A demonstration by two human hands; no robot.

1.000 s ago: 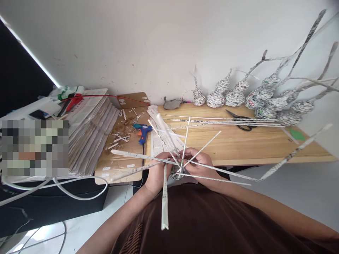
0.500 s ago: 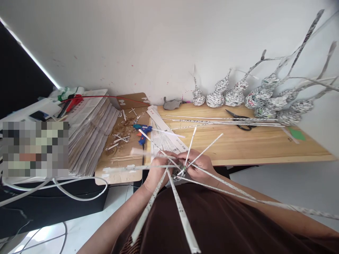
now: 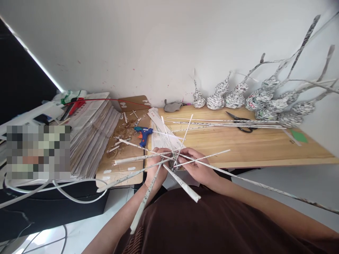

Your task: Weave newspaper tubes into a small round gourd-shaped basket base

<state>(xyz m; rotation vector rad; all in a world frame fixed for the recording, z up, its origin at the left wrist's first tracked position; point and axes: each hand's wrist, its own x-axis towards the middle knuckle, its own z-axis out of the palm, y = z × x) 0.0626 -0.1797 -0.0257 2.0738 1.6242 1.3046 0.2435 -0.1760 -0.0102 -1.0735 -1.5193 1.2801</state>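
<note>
Between my hands is a small woven newspaper piece [image 3: 173, 163], with several rolled paper tubes fanning out from it. My left hand [image 3: 156, 171] wraps round its left side, partly hidden by the tubes. On the right side, the fingers of my right hand [image 3: 196, 165] pinch close to the weave, where a long paper tube [image 3: 246, 180] runs off to the right edge. One thick tube [image 3: 182, 183] points down toward my lap, and another [image 3: 144, 204] slants to the lower left. The exact finger contact under the tubes is hidden.
A blue glue gun [image 3: 144, 135] lies by paper strips [image 3: 161, 135]. Black scissors [image 3: 242, 123] and loose paper tubes [image 3: 209, 123] rest on the wooden table [image 3: 265, 148]. Woven gourds [image 3: 215, 100] line the wall. A newspaper stack [image 3: 95, 134] stands left, beside a white cable [image 3: 79, 201].
The woven piece has turned in my hands, so the tubes point in different directions. The long tube at right has straightened, and my right hand has shifted slightly.
</note>
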